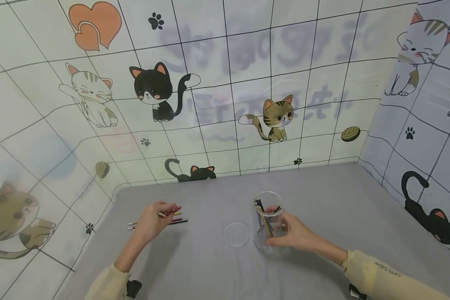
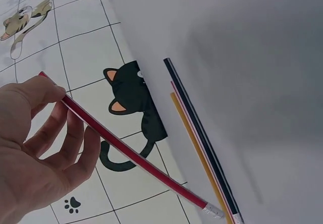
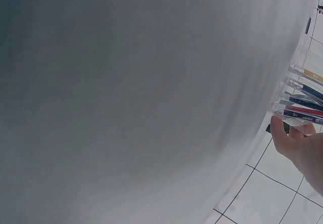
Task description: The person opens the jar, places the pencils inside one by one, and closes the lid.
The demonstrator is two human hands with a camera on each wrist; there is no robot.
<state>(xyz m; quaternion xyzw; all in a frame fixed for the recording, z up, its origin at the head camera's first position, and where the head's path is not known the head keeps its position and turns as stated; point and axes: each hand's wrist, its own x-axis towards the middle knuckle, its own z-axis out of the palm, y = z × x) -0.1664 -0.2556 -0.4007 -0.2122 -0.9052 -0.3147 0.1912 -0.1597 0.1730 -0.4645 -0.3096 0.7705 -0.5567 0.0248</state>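
Observation:
My left hand [image 1: 153, 221] pinches a red pencil [image 2: 136, 156] between thumb and fingers, its white eraser end pointing away from the hand. Below it on the table lie several pencils, among them a dark one [image 2: 199, 133] and a yellow one [image 2: 194, 143]. A clear plastic cup [image 1: 260, 241] stands upright on the right, and my right hand [image 1: 296, 233] grips its side. Several pencils lean inside the cup, with a yellow pencil [image 3: 309, 74] and a navy pencil [image 3: 303, 114] showing in the right wrist view.
A clear round lid [image 1: 226, 234] lies flat on the grey tablecloth [image 1: 210, 271], left of the cup. Behind and to both sides rises a white gridded wall covering [image 1: 217, 137] printed with cats.

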